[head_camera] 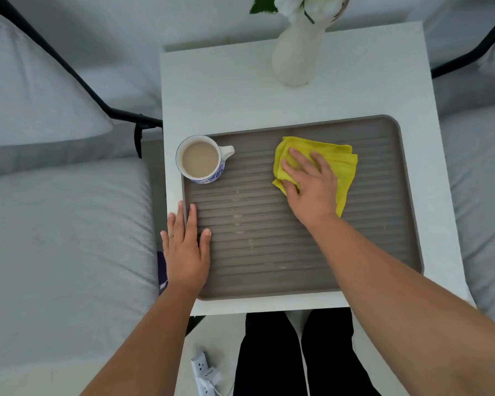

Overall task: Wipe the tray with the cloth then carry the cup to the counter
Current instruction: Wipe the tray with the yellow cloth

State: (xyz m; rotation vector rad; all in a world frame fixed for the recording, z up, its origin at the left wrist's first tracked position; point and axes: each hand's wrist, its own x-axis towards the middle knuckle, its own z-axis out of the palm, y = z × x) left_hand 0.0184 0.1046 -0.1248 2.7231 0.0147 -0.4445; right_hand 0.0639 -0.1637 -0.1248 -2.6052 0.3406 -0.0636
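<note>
A grey ribbed tray (383, 212) lies on a small white table (226, 90). Pale spill marks (237, 217) dot its middle. A white cup with a blue pattern (202, 160), full of milky drink, stands in the tray's far left corner, handle to the right. A folded yellow cloth (340, 161) lies on the tray's far right part, and my right hand (309, 184) presses flat on it, fingers spread. My left hand (185, 247) rests flat on the tray's left rim, holding nothing.
A white vase (296, 55) with flowers stands at the table's far edge. Grey cushioned seats (63, 224) with black frames flank the table on both sides. A white power strip (205, 372) lies on the floor by my legs.
</note>
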